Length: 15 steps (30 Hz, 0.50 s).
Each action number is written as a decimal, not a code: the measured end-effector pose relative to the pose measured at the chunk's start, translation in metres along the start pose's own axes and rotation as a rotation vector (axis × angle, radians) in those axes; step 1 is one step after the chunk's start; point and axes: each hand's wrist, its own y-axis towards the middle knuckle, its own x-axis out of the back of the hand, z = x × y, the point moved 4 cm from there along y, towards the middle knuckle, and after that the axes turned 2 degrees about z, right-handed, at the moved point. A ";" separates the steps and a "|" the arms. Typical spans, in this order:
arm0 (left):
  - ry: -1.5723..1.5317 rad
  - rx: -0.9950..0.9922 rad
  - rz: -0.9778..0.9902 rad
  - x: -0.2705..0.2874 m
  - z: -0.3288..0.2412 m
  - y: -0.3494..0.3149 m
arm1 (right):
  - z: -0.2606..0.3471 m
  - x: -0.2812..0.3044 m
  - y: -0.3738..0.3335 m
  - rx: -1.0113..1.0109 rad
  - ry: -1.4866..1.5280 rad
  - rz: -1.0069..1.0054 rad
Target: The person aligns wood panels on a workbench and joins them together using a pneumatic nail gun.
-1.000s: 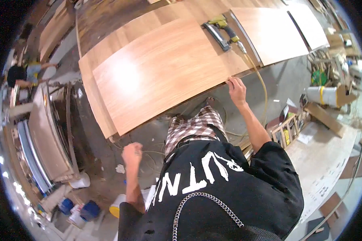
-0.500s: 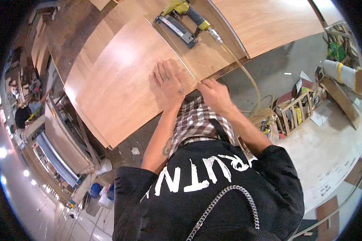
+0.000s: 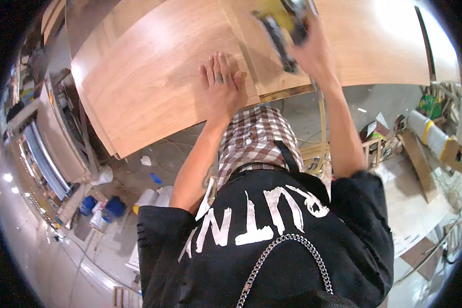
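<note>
My left hand (image 3: 222, 82) lies flat on a light wood-grain panel (image 3: 143, 77), its fingers spread and pointing away from me. Its edge is close to the seam with the neighbouring board (image 3: 264, 77). In my right hand (image 3: 315, 54) is a yellow and black air nail gun (image 3: 274, 13), lifted over that board to the right of the seam. Motion smears the gun and the fingers around its handle. A pale air hose (image 3: 322, 110) hangs below my right wrist.
Another wood-grain panel (image 3: 374, 46) extends to the right. Below the panels' near edge, my checked shorts (image 3: 256, 131) show. On the right are a wrapped white roll (image 3: 431, 131) and a leaning plank (image 3: 416, 164). Blue containers (image 3: 113, 209) stand on the floor at left.
My right hand has left the panel corner and taken up the nail gun, which has moved right. My left hand has shifted slightly and still lies flat. The view has also shifted.
</note>
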 end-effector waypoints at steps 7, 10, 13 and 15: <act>-0.122 0.023 -0.086 -0.006 0.000 0.003 | -0.020 0.020 -0.136 -0.470 0.300 0.333; -0.133 0.053 -0.097 -0.010 -0.001 0.006 | -0.028 0.017 -0.175 -0.542 0.357 0.485; -0.134 0.030 -0.089 -0.011 -0.004 0.009 | -0.036 -0.004 -0.193 -0.531 0.223 0.448; -0.125 0.015 -0.126 -0.016 -0.006 0.011 | -0.051 -0.014 -0.198 -0.500 0.178 0.473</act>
